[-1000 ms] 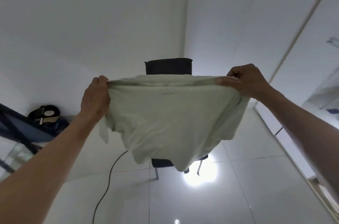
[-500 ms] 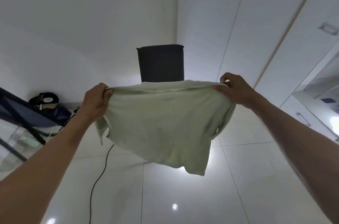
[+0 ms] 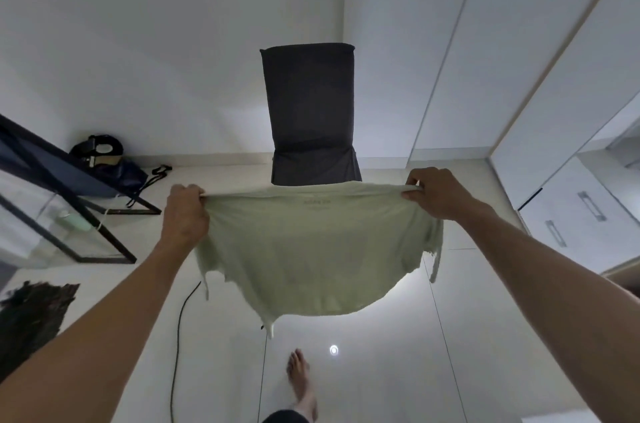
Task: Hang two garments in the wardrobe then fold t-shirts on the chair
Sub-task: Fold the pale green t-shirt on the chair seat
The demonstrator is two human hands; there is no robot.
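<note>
T-shirt [image 3: 311,249]: pale green, held up in the air and stretched wide by its top edge, the body hanging loose over the floor in front of the chair.
Left hand [image 3: 185,215]: grip curled round the shirt's left top corner, fingers bunching the cloth.
Right hand [image 3: 438,194]: grip pinched the right top corner between thumb and curled fingers.
Chair [image 3: 310,114]: dark, tall-backed, upright against the white wall just beyond the shirt; its seat was hidden behind the cloth.
Wardrobe [image 3: 571,111]: white doors along the right side, with handles on the lower fronts.
Floor [image 3: 381,370]: glossy pale tiles; a black cable [image 3: 178,336] ran across them, and a bare foot [image 3: 301,381] stood below the shirt.
Desk [image 3: 69,215]: glass-topped with a black frame, at the left.
Bag [image 3: 104,156]: dark, on the floor by the wall behind the desk.
</note>
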